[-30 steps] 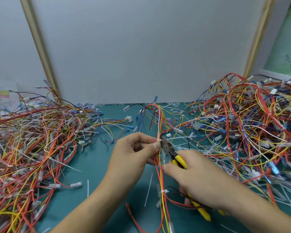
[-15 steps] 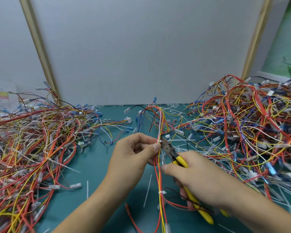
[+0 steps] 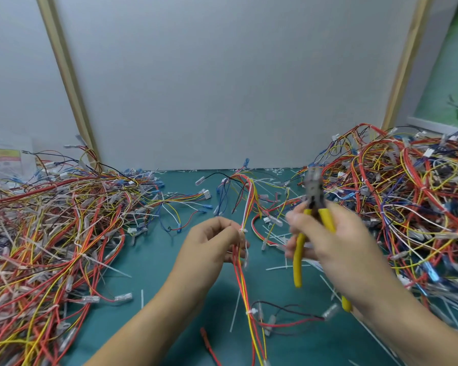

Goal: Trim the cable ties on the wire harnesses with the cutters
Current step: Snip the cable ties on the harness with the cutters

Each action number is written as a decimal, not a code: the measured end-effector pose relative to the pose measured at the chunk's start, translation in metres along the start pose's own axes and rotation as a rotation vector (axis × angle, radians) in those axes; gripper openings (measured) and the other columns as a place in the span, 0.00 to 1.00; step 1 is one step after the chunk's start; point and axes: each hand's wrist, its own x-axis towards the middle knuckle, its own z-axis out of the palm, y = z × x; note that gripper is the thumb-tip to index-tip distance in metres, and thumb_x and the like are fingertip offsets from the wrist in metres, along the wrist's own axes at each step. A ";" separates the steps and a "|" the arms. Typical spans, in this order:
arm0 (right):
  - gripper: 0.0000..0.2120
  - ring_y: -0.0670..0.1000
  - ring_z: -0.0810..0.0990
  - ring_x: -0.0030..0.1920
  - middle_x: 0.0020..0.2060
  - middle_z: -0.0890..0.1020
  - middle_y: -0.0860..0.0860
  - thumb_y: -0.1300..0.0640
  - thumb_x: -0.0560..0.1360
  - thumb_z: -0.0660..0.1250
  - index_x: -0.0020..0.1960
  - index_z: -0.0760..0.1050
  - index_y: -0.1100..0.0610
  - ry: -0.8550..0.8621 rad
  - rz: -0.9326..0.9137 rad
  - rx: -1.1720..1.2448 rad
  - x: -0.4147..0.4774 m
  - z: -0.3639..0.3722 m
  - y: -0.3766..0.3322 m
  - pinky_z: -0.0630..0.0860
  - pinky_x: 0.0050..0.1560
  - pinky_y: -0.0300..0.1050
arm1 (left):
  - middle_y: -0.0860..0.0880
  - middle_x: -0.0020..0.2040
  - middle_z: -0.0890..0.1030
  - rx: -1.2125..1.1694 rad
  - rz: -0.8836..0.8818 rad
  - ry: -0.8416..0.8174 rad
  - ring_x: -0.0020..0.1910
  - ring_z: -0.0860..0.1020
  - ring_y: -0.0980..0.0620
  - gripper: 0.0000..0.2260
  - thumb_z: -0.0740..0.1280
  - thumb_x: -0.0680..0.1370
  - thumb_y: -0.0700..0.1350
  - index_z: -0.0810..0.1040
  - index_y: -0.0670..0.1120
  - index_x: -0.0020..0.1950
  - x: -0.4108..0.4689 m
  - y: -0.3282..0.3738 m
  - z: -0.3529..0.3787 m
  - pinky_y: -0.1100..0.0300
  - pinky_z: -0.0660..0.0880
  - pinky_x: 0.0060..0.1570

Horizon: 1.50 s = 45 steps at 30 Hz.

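Note:
My left hand (image 3: 212, 249) pinches a wire harness (image 3: 250, 204) of red, yellow and white wires just below a white cable tie (image 3: 242, 230). The harness runs from the table's far middle, through my fingers, down to the bottom edge, with a second cable tie (image 3: 251, 311) lower on it. My right hand (image 3: 331, 244) grips the yellow-handled cutters (image 3: 313, 204) upright, jaws pointing up and away from the harness. The cutters and right hand are blurred with motion.
A big heap of harnesses (image 3: 50, 228) fills the left of the green mat (image 3: 169, 281), and a taller heap (image 3: 407, 202) fills the right. Cut white tie tails (image 3: 234, 313) lie scattered on the mat between my arms. A grey board stands behind.
My right hand has lifted the cutters away from the cable tie, up and to the right, turning their jaws upward. My left hand keeps its pinch on the harness.

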 end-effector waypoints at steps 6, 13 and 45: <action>0.04 0.49 0.81 0.36 0.36 0.85 0.52 0.54 0.76 0.70 0.46 0.80 0.55 0.050 0.094 -0.045 0.010 -0.008 0.003 0.82 0.37 0.46 | 0.43 0.36 0.79 0.101 -0.042 -0.475 0.33 0.76 0.52 0.02 0.65 0.69 0.38 0.75 0.43 0.41 -0.013 0.002 0.003 0.60 0.73 0.40; 0.06 0.50 0.80 0.34 0.35 0.82 0.56 0.60 0.75 0.72 0.49 0.79 0.61 -0.121 0.196 -0.009 0.009 0.001 0.015 0.81 0.33 0.43 | 0.44 0.38 0.79 0.251 -0.026 -0.616 0.37 0.75 0.50 0.13 0.67 0.76 0.49 0.75 0.38 0.43 -0.016 0.007 0.000 0.62 0.73 0.41; 0.06 0.57 0.78 0.32 0.31 0.79 0.54 0.46 0.74 0.67 0.44 0.76 0.49 -0.168 -0.207 -0.391 -0.011 0.001 0.011 0.79 0.37 0.58 | 0.42 0.40 0.81 0.032 0.272 0.087 0.37 0.80 0.51 0.05 0.72 0.75 0.34 0.79 0.43 0.44 -0.002 0.006 -0.007 0.62 0.77 0.33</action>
